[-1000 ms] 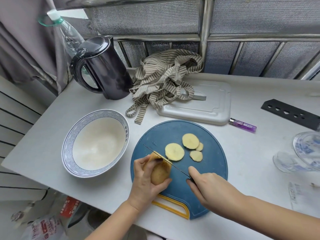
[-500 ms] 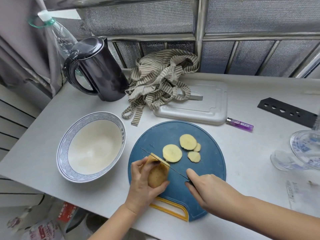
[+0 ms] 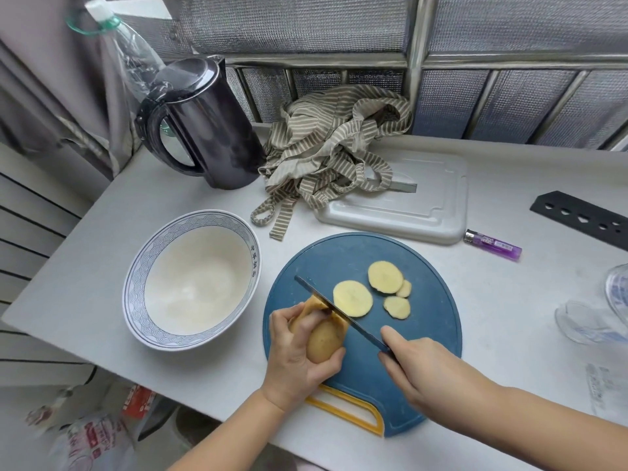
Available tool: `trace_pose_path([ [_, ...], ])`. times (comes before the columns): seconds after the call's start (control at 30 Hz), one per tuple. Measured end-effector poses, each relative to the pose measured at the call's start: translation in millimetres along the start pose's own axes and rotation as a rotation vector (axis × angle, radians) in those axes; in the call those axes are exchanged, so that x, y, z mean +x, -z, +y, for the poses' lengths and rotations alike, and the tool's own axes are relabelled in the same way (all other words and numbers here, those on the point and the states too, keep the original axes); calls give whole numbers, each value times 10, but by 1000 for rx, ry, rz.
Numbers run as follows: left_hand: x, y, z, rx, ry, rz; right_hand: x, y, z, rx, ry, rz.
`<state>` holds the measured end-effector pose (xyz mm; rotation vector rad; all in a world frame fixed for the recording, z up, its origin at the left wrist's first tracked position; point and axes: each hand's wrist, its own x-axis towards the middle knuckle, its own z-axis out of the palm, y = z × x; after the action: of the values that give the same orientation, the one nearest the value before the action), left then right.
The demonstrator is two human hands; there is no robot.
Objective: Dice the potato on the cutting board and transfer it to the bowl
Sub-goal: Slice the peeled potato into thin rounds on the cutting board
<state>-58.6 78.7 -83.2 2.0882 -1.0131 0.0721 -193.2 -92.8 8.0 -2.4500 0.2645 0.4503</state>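
Observation:
A round blue cutting board (image 3: 428, 334) with a yellow handle lies near the table's front edge. My left hand (image 3: 295, 358) grips an unpeeled potato (image 3: 324, 338) at the board's left side. My right hand (image 3: 418, 365) holds a dark knife (image 3: 336, 309) by its handle, the blade resting across the potato's cut end. Several pale potato slices (image 3: 351, 298) lie flat on the board beyond the blade. A white bowl (image 3: 136, 300) with a blue patterned rim stands left of the board, nothing in it.
A black kettle (image 3: 207, 127) and a plastic bottle (image 3: 132, 52) stand at the back left. A striped cloth (image 3: 333, 144) lies partly on a white tray (image 3: 435, 212). A purple lighter (image 3: 492, 244), a black perforated strip (image 3: 584, 219) and glassware (image 3: 591, 321) are to the right.
The knife blade has lifted slightly and now rests across the top of the potato's cut end. My left hand still holds the potato in the same place.

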Motion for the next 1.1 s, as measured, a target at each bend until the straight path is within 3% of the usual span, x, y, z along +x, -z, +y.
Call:
trace_pose_path([
  [0.47,54,21,51,15,37,12,600,-9,-92,-4,30,10],
  [0.83,47,47,68,-18,41,-20,-93,-206,235,44,-59,-26],
  [1.1,1,10,56,-12,51,13,-37,-190,293,-3,-26,-46],
])
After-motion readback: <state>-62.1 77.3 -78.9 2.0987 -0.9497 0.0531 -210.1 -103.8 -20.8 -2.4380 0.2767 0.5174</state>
